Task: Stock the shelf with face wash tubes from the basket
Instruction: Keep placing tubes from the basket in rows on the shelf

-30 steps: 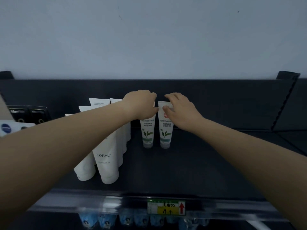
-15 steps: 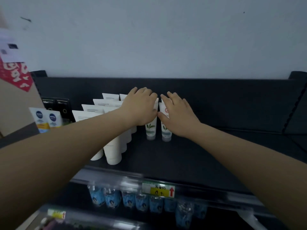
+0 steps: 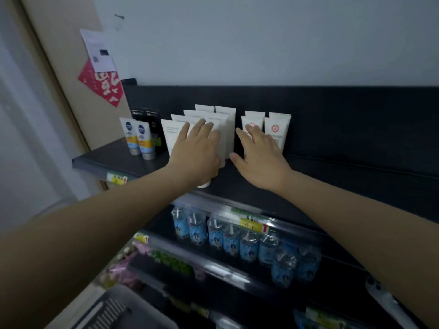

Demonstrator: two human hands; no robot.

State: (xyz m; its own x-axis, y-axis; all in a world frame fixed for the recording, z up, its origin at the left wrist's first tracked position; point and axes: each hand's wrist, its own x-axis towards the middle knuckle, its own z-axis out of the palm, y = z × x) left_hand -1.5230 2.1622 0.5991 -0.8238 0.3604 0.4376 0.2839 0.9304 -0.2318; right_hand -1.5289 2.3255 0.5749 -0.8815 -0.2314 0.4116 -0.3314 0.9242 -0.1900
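Both hands reach over the top shelf (image 3: 114, 155) with fingers spread and flat, gripping nothing. The left hand (image 3: 197, 150) lies palm-forward against the front of the plain white tubes (image 3: 225, 124), which stand cap-down in rows behind and beneath it; whether the palm presses them or only brushes them cannot be told. The right hand (image 3: 260, 157) is just beside it, thumb out toward the left hand, its fingertips against the near one of the face wash tubes (image 3: 276, 129) with the red round mark. Four of these stand upright in two short rows, directly beyond the right hand's fingers. Further out past the left hand stand two blue-and-yellow tubes (image 3: 140, 138) and black boxes (image 3: 152, 119). Below both forearms, a lower shelf carries blue bottles (image 3: 228, 238). The grey basket (image 3: 114, 312) sits low, under the left forearm.
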